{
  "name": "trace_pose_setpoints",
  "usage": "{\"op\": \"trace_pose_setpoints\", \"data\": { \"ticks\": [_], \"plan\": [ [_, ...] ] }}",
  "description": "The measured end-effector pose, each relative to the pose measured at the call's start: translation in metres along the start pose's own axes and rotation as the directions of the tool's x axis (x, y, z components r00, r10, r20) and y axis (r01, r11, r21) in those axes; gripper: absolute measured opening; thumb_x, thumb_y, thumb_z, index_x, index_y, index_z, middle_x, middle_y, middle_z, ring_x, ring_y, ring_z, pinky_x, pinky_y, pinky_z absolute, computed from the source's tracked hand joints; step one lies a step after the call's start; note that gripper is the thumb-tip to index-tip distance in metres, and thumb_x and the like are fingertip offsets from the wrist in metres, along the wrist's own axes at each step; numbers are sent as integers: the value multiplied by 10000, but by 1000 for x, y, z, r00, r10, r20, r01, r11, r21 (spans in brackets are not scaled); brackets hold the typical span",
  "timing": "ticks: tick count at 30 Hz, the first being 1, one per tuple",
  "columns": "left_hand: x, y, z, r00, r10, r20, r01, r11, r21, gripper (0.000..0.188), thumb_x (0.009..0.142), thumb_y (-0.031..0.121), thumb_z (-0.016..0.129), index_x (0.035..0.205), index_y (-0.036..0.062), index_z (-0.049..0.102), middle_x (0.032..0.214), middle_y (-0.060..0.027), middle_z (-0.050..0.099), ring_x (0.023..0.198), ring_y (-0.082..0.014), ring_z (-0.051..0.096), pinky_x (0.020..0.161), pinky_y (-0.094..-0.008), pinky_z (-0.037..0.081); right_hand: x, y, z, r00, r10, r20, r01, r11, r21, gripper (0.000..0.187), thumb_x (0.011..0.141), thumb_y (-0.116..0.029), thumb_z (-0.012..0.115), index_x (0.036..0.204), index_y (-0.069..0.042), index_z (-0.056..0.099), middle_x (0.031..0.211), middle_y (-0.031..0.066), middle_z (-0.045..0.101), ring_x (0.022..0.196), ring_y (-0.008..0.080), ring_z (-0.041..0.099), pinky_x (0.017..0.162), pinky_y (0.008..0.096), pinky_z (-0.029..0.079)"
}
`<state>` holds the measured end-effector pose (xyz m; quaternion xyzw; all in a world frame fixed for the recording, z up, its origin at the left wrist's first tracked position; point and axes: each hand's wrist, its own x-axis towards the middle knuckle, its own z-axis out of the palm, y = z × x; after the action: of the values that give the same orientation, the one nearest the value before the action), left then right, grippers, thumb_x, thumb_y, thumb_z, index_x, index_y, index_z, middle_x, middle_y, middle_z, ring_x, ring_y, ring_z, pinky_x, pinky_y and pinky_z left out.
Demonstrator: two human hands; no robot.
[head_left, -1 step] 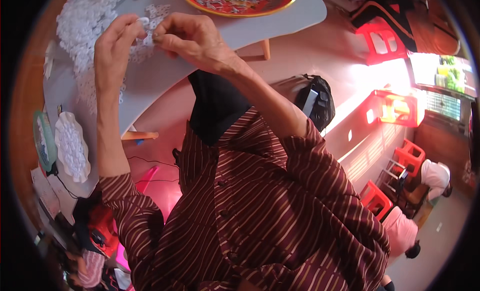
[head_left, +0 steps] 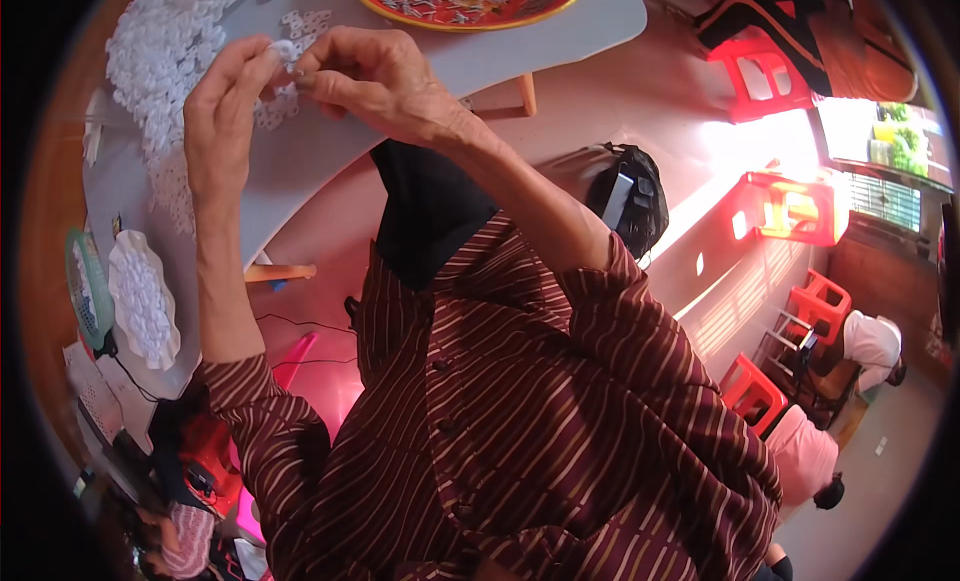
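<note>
My left hand (head_left: 222, 106) is raised over the grey table (head_left: 330, 136), its thumb and fingers pinched on a small white piece (head_left: 284, 49), perhaps fabric or crochet. Facing it, my right hand (head_left: 380, 81) has its thumb and forefinger pressed together close to the same piece. Whether something thin, such as a needle, sits in the right fingertips is too small to tell. Behind and left of my hands lies a big heap of similar white pieces (head_left: 165, 66). Flat white openwork pieces (head_left: 172, 186) spread below that heap, partly hidden by my left hand.
A red gold-rimmed tray (head_left: 470, 27) holding small silvery bits stands at the table's far side. At left are a white scalloped dish (head_left: 168, 299) of white pieces and a green basket (head_left: 78, 301). A black bag (head_left: 630, 201) and red stools (head_left: 750, 396) stand on the floor; other people sit nearby.
The view has shifted slightly, so the table and tray sit a little further left and higher. My fingers have moved slightly around the white piece, which shows more between them.
</note>
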<state>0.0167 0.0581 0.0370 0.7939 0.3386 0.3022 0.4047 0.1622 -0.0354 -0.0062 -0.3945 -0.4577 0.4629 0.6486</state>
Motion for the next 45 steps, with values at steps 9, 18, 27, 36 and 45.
{"op": "trace_pose_setpoints", "data": {
  "ticks": [9,18,27,36,45],
  "plan": [
    [-42,9,9,939,-344,14,327,879,-348,211,882,211,543,880,15,623,709,3,550,678,-80,486,628,-208,366,2,-1,9,999,14,-29,-14,1000,21,118,871,-87,598,936,5,631,764,-6,591,650,54,513,597,189,426],
    [-41,7,6,945,-311,103,289,642,-711,212,874,199,570,840,-8,603,697,-32,558,674,-108,531,639,-240,413,-3,-4,12,1000,-10,-30,11,999,52,189,859,-39,613,1036,20,588,848,22,615,726,69,545,637,202,456],
    [-35,4,4,975,-214,64,213,802,-558,255,878,238,547,776,11,602,663,-33,561,647,-103,519,627,-244,421,0,-3,12,1000,12,-9,-13,999,-31,286,849,-38,624,1116,7,533,857,30,609,751,76,560,669,204,471],
    [-31,-3,-5,995,-58,87,70,987,-142,322,917,298,491,819,0,566,635,-40,568,615,-99,516,609,-255,431,-2,-5,12,1000,-4,-21,3,998,-64,287,841,-43,634,1108,0,539,822,23,614,722,73,542,649,207,460],
    [-36,-4,-1,997,-12,82,30,975,-219,210,907,200,538,920,7,622,682,-20,608,651,-77,540,626,-236,452,-1,-5,9,998,49,-45,-47,998,40,257,859,-68,623,1098,19,589,853,28,637,715,59,536,632,197,456]
  ]
}}
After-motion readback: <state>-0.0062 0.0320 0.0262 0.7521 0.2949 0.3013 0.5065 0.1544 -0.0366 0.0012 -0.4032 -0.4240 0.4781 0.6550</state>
